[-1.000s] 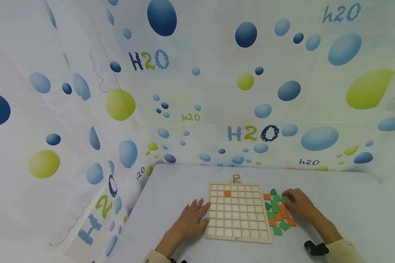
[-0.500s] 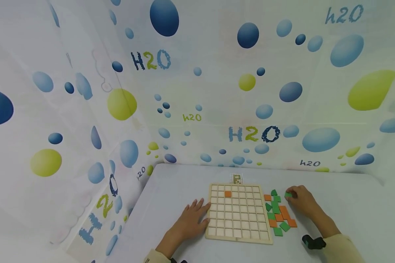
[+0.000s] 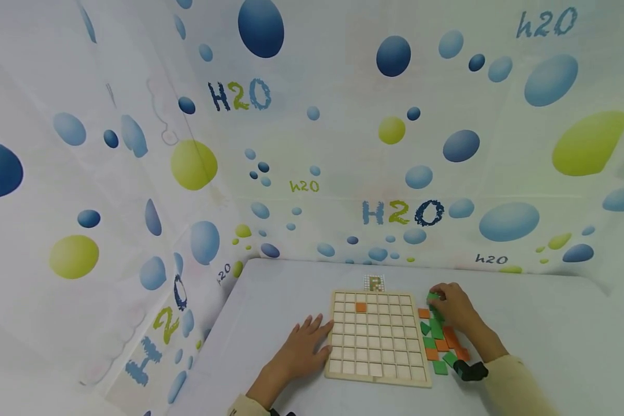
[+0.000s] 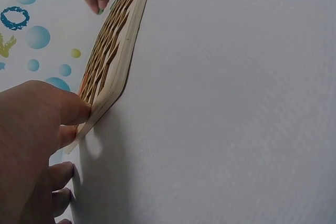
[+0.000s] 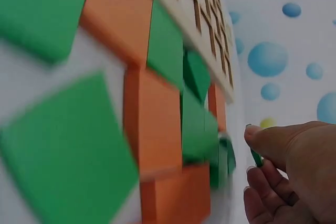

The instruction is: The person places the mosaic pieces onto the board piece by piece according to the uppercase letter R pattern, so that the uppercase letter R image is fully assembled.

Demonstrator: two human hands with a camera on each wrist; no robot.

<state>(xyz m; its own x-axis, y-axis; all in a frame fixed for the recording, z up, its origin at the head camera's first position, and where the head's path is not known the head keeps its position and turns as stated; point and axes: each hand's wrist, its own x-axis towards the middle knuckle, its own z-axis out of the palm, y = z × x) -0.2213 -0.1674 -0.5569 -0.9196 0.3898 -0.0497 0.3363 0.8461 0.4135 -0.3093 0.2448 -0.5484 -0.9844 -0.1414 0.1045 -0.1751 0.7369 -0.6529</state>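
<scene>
A light wooden grid board [image 3: 374, 341] lies on the table, with one orange tile [image 3: 361, 307] in a cell of its top row but one. Spread fingers of my left hand [image 3: 303, 348] rest against the board's left edge; the left wrist view shows fingertips touching the rim. My right hand [image 3: 455, 307] pinches a small green tile [image 5: 256, 158] between thumb and fingers, above the far end of a loose tile pile. Green tiles [image 3: 436, 329] and orange tiles [image 3: 442, 345] make up that pile, right of the board. The hand and wrist hide part of it.
A small card with a gold letter-like pattern [image 3: 375, 282] lies just beyond the board's far edge. A black wrist device [image 3: 470, 371] hangs over the pile's near right side. Behind the table hangs a white sheet [image 3: 343, 144] printed with blue and green drops.
My right hand picked a green tile off the pile's right side, drew it slightly away, then carried it left and toward the pile's far end. The left hand has stayed at the board.
</scene>
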